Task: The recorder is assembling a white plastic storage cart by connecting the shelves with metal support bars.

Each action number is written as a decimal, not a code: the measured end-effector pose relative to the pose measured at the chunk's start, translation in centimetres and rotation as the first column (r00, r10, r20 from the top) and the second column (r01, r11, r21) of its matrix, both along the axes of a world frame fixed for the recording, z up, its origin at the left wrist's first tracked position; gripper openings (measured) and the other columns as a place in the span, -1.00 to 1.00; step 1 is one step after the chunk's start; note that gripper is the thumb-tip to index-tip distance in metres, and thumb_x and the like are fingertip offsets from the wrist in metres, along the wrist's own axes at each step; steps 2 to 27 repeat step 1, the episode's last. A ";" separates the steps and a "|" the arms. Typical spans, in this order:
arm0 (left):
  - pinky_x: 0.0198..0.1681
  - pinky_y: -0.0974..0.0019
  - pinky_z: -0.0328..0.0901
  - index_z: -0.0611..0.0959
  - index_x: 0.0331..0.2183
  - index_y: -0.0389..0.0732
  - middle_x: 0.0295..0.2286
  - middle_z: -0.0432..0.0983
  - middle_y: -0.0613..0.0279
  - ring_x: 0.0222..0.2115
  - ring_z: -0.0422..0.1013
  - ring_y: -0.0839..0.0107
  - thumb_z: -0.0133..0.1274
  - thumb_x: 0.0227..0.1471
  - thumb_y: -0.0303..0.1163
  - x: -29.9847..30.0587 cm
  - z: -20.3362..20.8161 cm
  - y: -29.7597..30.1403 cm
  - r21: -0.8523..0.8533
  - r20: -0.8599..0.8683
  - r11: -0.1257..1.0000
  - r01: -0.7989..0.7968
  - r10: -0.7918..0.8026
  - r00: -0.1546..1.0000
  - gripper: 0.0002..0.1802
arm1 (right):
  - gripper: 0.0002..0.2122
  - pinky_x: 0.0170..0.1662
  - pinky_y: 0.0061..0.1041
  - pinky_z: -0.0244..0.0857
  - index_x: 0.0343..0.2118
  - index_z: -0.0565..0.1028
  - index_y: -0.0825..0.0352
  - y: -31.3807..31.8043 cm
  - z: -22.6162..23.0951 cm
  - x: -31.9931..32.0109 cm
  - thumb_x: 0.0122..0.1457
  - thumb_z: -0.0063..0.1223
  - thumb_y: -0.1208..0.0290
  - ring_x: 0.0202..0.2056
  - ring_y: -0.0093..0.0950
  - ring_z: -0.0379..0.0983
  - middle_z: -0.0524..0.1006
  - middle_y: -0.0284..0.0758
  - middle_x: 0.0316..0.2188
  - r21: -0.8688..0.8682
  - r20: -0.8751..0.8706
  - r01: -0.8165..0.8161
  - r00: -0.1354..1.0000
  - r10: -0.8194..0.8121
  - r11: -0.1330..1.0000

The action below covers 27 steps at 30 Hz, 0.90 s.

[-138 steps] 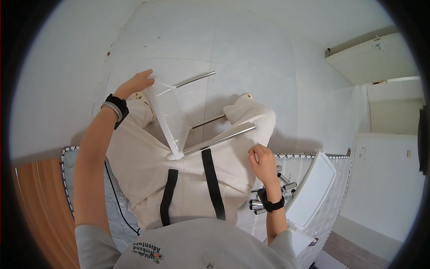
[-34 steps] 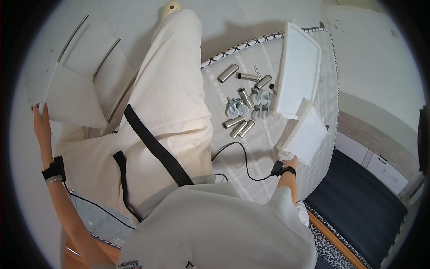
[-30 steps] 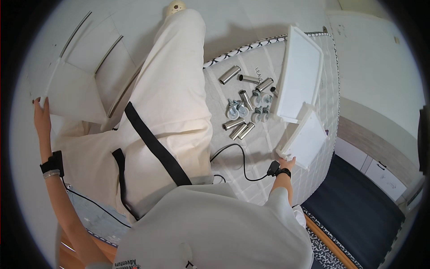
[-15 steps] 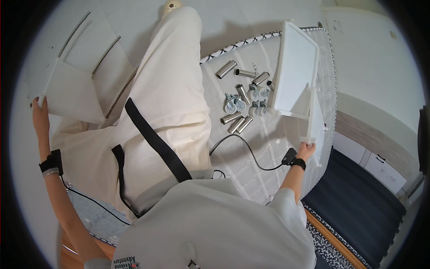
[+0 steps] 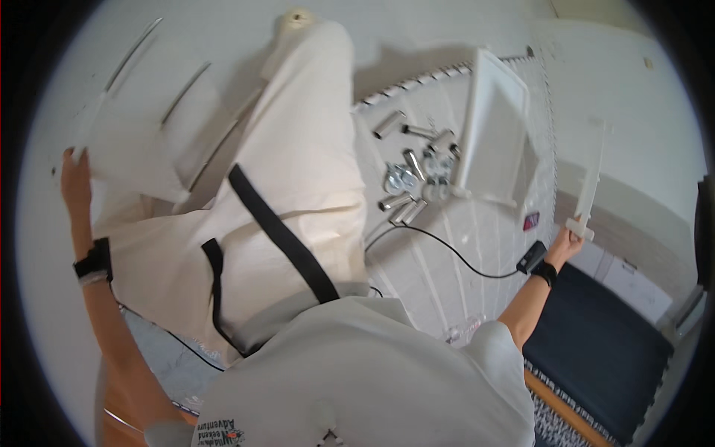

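On the left, my left hand (image 5: 77,182) closes on the near corner of a white shelf frame (image 5: 134,149), which has metal poles (image 5: 134,56) standing out from it. Far to the right, my right hand (image 5: 567,244) grips the end of a white shelf panel (image 5: 590,175), seen nearly edge-on and raised off the mattress. Another white shelf panel (image 5: 495,127) with a raised rim rests on the mattress (image 5: 447,261). To its left lie several short metal tubes (image 5: 389,124) and several caster wheels (image 5: 400,177). The picture is slightly blurred.
A black cable (image 5: 462,253) runs across the mattress to a black box (image 5: 530,257) at my right wrist. A small pink-and-dark item (image 5: 531,221) lies near the mattress edge. A dark padded surface (image 5: 596,350) and white drawers (image 5: 633,287) are at the right. My outstretched leg (image 5: 305,134) lies between the parts.
My right hand has moved right, lifting one shelf panel away from the other and out past the mattress edge. The pink-and-dark item has come into sight. My left hand keeps its hold.
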<state>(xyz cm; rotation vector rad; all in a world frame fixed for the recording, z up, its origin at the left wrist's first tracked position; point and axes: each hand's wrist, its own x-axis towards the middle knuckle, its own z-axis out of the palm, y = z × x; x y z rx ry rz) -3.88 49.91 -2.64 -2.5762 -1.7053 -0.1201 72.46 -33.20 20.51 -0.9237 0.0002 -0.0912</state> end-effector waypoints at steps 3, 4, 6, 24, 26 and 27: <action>-0.02 0.15 0.16 0.35 -0.01 -0.12 -0.08 0.35 -0.09 -0.05 0.29 0.02 -0.08 0.04 -0.01 -3.7 -2.2 2.0 0.107 -0.178 0.988 0.110 -0.090 0.980 -0.45 | -0.67 -0.08 -0.33 0.35 -0.03 0.26 0.63 2.9 -2.4 1.4 0.16 -0.17 0.58 -0.04 -0.21 0.30 0.35 -0.01 -0.04 0.028 -0.030 -0.045 0.999 0.046 0.999; -0.02 0.15 0.16 0.35 -0.01 -0.12 -0.08 0.35 -0.09 -0.05 0.29 0.02 -0.08 0.04 -0.01 -3.7 -2.2 2.0 0.107 -0.178 0.988 0.110 -0.090 0.980 -0.45 | -0.67 -0.08 -0.33 0.35 -0.03 0.26 0.63 2.9 -2.4 1.4 0.16 -0.17 0.58 -0.04 -0.21 0.30 0.35 -0.01 -0.04 0.028 -0.030 -0.045 0.999 0.046 0.999; -0.02 0.15 0.16 0.35 -0.01 -0.12 -0.08 0.35 -0.09 -0.05 0.29 0.02 -0.08 0.04 -0.01 -3.7 -2.2 2.0 0.107 -0.178 0.988 0.110 -0.090 0.980 -0.45 | -0.67 -0.08 -0.33 0.35 -0.03 0.26 0.63 2.9 -2.4 1.4 0.16 -0.17 0.58 -0.04 -0.21 0.30 0.35 -0.01 -0.04 0.028 -0.030 -0.045 0.999 0.046 0.999; -0.02 0.15 0.16 0.35 -0.01 -0.12 -0.08 0.35 -0.09 -0.05 0.29 0.02 -0.08 0.04 -0.01 -3.7 -2.2 2.0 0.107 -0.178 0.988 0.110 -0.090 0.980 -0.45 | -0.67 -0.08 -0.33 0.35 -0.03 0.26 0.63 2.9 -2.4 1.4 0.16 -0.17 0.58 -0.04 -0.21 0.30 0.35 -0.01 -0.04 0.028 -0.030 -0.045 0.999 0.046 0.999; -0.02 0.15 0.16 0.35 -0.01 -0.12 -0.08 0.35 -0.09 -0.05 0.29 0.02 -0.08 0.04 -0.01 -3.7 -2.2 2.0 0.107 -0.178 0.988 0.110 -0.090 0.980 -0.45 | -0.67 -0.08 -0.33 0.35 -0.03 0.26 0.63 2.9 -2.4 1.4 0.16 -0.17 0.58 -0.04 -0.21 0.30 0.35 -0.01 -0.04 0.028 -0.030 -0.045 0.999 0.046 0.999; -0.02 0.15 0.16 0.35 -0.01 -0.12 -0.08 0.35 -0.09 -0.05 0.29 0.02 -0.08 0.04 -0.01 -3.7 -2.2 2.0 0.107 -0.178 0.988 0.110 -0.090 0.980 -0.45 | -0.67 -0.08 -0.33 0.35 -0.03 0.26 0.63 2.9 -2.4 1.4 0.16 -0.17 0.58 -0.04 -0.21 0.30 0.35 -0.01 -0.04 0.028 -0.030 -0.045 0.999 0.046 0.999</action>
